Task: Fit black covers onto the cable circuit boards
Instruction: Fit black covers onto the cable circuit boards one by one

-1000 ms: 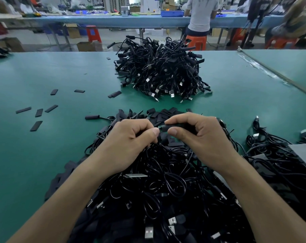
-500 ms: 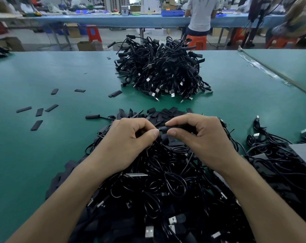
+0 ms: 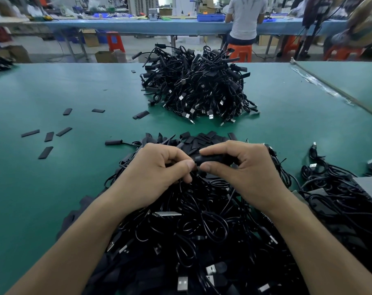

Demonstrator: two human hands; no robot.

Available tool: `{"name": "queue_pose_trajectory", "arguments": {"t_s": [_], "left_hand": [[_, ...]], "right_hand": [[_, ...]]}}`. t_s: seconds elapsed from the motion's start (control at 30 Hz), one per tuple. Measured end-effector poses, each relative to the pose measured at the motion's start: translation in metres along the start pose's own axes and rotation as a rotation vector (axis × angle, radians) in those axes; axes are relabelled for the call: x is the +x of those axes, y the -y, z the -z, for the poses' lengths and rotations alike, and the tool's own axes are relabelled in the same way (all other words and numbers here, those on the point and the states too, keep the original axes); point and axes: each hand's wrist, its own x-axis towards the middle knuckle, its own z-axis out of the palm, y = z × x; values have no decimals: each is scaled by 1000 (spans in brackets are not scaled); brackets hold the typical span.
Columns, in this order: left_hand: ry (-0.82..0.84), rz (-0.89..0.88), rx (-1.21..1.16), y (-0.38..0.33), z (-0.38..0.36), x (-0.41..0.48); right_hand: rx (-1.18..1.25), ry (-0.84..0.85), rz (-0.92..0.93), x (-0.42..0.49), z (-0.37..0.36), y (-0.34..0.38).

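Observation:
My right hand [image 3: 244, 167] pinches a black cover [image 3: 212, 159] held level between thumb and forefinger. My left hand [image 3: 157, 173] is closed on the cable end that meets the cover's left tip; its fingers hide the circuit board. Both hands hover over a big tangle of black USB cables [image 3: 198, 231] at the near edge of the green table [image 3: 53, 188]. Loose black covers [image 3: 202, 138] lie heaped just beyond my hands.
A second cable pile [image 3: 198, 88] sits mid-table ahead. Stray covers [image 3: 46, 135] are scattered on the left. More cables and a grey box [image 3: 370, 188] lie at right. A person [image 3: 244, 20] stands at a blue bench behind, near orange stools.
The hands have barely moved. My left thumb and the cover's tip stay pressed together.

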Motion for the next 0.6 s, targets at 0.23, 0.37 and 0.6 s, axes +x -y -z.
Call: {"name": "queue_pose_trajectory", "arguments": {"t_s": [0.23, 0.37, 0.6], "left_hand": [[-62, 32, -101, -5, -6, 0], [-99, 46, -119, -6, -9, -1], [-81, 42, -139, -4, -8, -1]], "right_hand": [[193, -206, -118, 0, -5, 4], [178, -199, -129, 1, -7, 3], [218, -194, -138, 1, -8, 4]]}}
